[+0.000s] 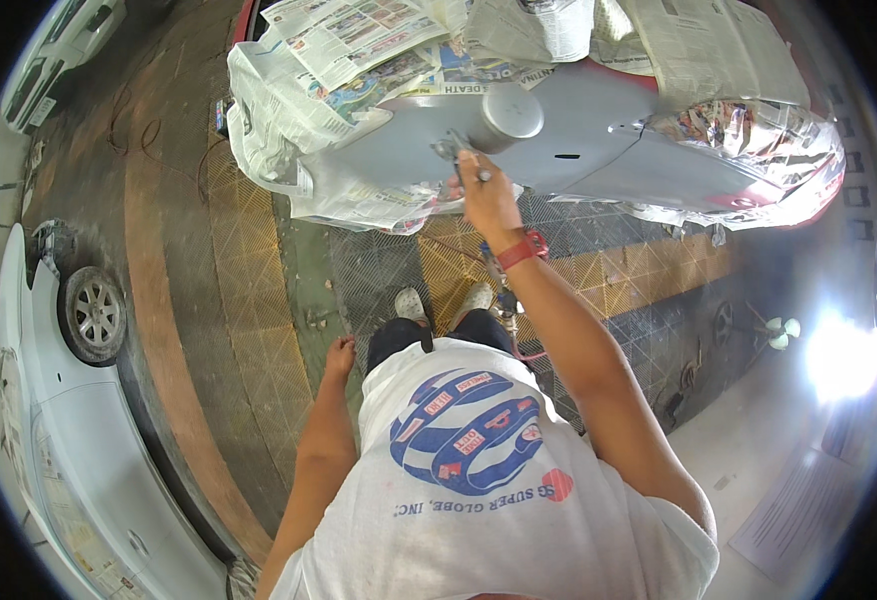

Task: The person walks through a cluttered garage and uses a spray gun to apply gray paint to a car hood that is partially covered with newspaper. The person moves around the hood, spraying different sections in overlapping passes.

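My right hand reaches forward, wrapped round the grip of a spray gun. A round, pale grey paint cup sits on the gun. Close in front of it is the grey-coated car panel, which has a small dark slot further right. The gap between gun and panel cannot be judged. Newspaper and clear plastic sheeting cover the parts around the panel. My left hand hangs low beside my leg, fingers curled in, apparently holding nothing.
A hose with metal fittings runs near my right leg. Grooved black and yellow mats cover the floor under my feet. On the left stands a pale car with its wheel showing. A fan and a bright lamp are at right.
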Demonstrator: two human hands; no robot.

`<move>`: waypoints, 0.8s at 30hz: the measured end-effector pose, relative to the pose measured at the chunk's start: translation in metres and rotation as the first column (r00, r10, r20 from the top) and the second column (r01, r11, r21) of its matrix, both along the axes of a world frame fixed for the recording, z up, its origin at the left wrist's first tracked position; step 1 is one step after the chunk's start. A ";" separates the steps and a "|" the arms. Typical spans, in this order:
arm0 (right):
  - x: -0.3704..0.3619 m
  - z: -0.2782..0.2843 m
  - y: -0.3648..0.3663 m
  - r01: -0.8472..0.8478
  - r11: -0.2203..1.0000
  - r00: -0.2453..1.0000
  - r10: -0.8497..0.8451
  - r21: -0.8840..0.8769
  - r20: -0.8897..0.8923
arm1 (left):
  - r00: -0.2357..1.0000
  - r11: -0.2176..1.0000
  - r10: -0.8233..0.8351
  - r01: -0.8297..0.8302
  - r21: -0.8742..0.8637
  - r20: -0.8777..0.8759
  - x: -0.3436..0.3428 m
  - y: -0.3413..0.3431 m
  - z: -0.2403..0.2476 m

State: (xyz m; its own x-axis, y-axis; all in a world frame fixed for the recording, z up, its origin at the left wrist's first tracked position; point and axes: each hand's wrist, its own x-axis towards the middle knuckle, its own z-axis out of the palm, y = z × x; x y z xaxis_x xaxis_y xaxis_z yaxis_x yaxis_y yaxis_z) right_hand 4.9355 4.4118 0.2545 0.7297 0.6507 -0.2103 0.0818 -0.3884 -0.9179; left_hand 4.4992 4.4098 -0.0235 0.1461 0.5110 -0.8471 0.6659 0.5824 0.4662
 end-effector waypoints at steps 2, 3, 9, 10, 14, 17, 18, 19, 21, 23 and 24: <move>-0.014 -0.009 0.021 -0.033 0.999 0.999 0.034 -0.005 0.018 | 1.000 1.000 0.004 -0.004 -0.001 -0.023 -0.022 -0.005 -0.012; -0.018 -0.014 0.027 -0.044 0.999 0.999 0.044 -0.011 0.030 | 0.999 1.000 0.001 -0.001 -0.008 -0.037 -0.030 -0.008 -0.015; -0.033 -0.014 0.033 -0.093 0.996 0.986 0.092 -0.007 -0.139 | 0.996 1.000 -0.010 0.007 -0.028 -0.093 -0.070 -0.024 -0.021; -0.029 -0.011 0.027 -0.089 0.996 0.979 0.086 -0.004 -0.187 | 0.995 1.000 -0.009 0.006 -0.028 -0.098 -0.072 -0.025 -0.022; 0.006 -0.010 -0.017 -0.012 0.995 1.000 0.010 -0.098 -0.012 | 0.997 0.999 0.044 -0.044 0.006 -0.065 -0.064 -0.027 -0.028; 0.038 -0.015 -0.062 0.156 0.986 0.987 -0.157 -0.058 -0.019 | 0.996 0.998 -0.050 0.048 -0.030 -0.068 -0.049 -0.020 -0.031; 0.047 -0.011 -0.079 0.171 0.984 0.985 -0.171 -0.042 0.007 | 0.997 0.998 -0.051 0.049 -0.031 -0.061 -0.044 -0.021 -0.030; 0.058 -0.002 -0.096 0.197 0.980 0.980 -0.196 -0.028 0.038 | 0.997 0.997 -0.063 0.061 -0.036 -0.050 -0.031 -0.021 -0.023; 0.090 0.000 -0.137 0.219 0.975 0.970 -0.214 -0.031 0.114 | 0.994 0.993 -0.107 0.105 -0.051 -0.034 -0.003 -0.021 -0.009; 0.112 0.005 -0.166 0.248 0.968 0.958 -0.241 -0.026 0.156 | 0.988 0.988 -0.147 0.144 -0.062 -0.043 0.013 -0.025 0.000; 0.122 0.008 -0.178 0.271 0.962 0.950 -0.264 -0.023 0.167 | 0.994 0.993 -0.109 0.107 -0.047 -0.030 0.020 -0.027 0.005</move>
State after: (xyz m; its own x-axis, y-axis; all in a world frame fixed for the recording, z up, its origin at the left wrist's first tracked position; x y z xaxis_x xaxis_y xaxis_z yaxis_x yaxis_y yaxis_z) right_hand 5.0580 4.2333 0.2628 0.9023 0.4193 -0.1006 0.1139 -0.4566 -0.8824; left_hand 4.5189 4.3825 -0.0182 0.1703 0.4549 -0.8741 0.7403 0.5264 0.4182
